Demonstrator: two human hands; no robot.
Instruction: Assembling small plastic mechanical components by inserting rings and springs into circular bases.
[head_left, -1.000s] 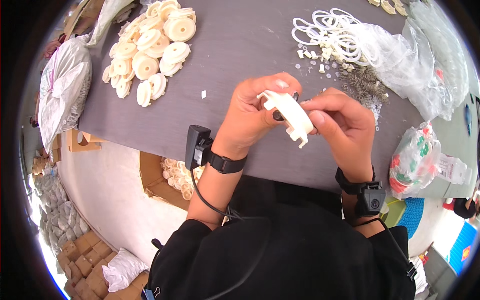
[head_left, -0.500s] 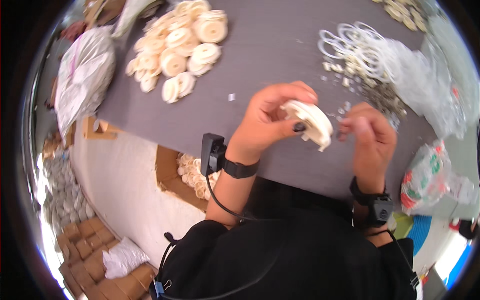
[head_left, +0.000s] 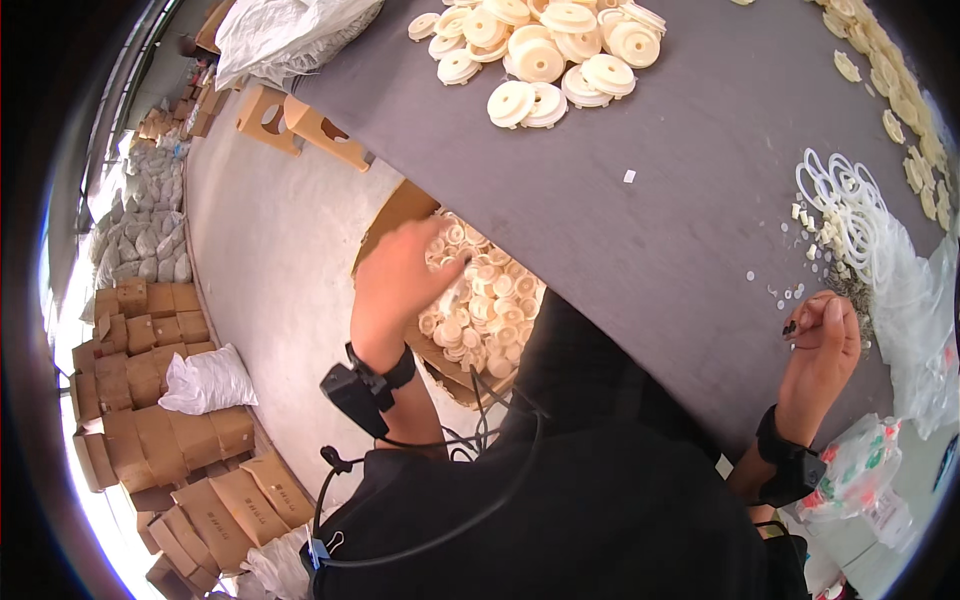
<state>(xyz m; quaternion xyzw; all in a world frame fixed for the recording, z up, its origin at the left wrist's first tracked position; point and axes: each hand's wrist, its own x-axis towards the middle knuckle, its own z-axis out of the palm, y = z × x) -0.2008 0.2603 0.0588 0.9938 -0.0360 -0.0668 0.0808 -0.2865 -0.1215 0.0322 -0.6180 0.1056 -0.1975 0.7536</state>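
My left hand point(head_left: 400, 278) reaches over the cardboard box point(head_left: 392, 212) beside the table, thumb and fingers apart. Its fingertips are slightly blurred, and no held part shows. Beneath it, the box is filled with small round cream plastic parts point(head_left: 483, 325). At the right of the table my right hand point(head_left: 828, 332) is closed, fingertips drawn together; whatever they may pinch is too small to make out. Next to it lie a heap of small dark metal pieces point(head_left: 846, 285), several small clear discs point(head_left: 790, 294) and small cream pieces point(head_left: 808, 222).
Cream plastic discs point(head_left: 535, 60) are piled on the far part of the grey table point(head_left: 680, 230). White rings point(head_left: 850, 205) and a clear plastic bag point(head_left: 915, 320) lie at the right, beyond them yellowish parts point(head_left: 890, 80). Cardboard boxes point(head_left: 180, 440) and a white sack point(head_left: 208, 380) stand at left.
The cream plastic disc has left my left hand, which has moved left and down to the box. My right hand has come to the small metal pieces. The view has swung left.
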